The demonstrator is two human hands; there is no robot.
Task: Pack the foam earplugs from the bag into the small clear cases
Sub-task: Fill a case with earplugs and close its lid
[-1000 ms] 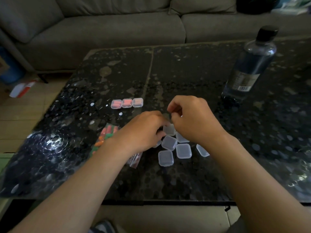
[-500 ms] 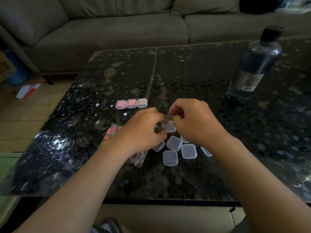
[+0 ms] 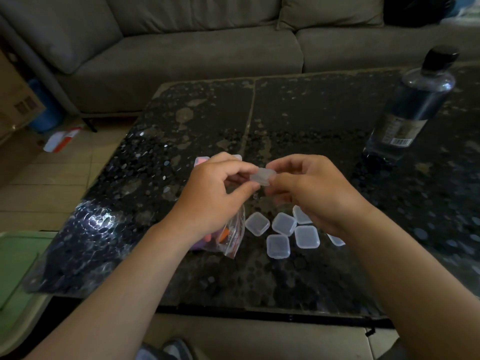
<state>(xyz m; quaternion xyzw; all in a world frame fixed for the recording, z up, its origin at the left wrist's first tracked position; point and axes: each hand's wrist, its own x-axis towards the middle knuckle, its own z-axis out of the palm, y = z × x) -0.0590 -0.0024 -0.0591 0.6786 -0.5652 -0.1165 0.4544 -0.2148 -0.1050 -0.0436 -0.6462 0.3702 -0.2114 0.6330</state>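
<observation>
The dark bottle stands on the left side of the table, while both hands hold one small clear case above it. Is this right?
Not quite: the head view shows the dark bottle on the right side of the table. The rest holds: the left hand and right hand hold one small clear case above it.

Dark speckled table (image 3: 311, 120) bears clear cases (image 3: 278, 246), bag (image 3: 233, 236), bottle (image 3: 410, 110).

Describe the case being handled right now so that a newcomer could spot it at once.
Start at the dark speckled table in front of the sofa. Over its near middle the left hand and right hand meet, pinching one small clear case between them. It is the only case lifted off the table; the loose cases lie flat nearer the viewer.
</observation>
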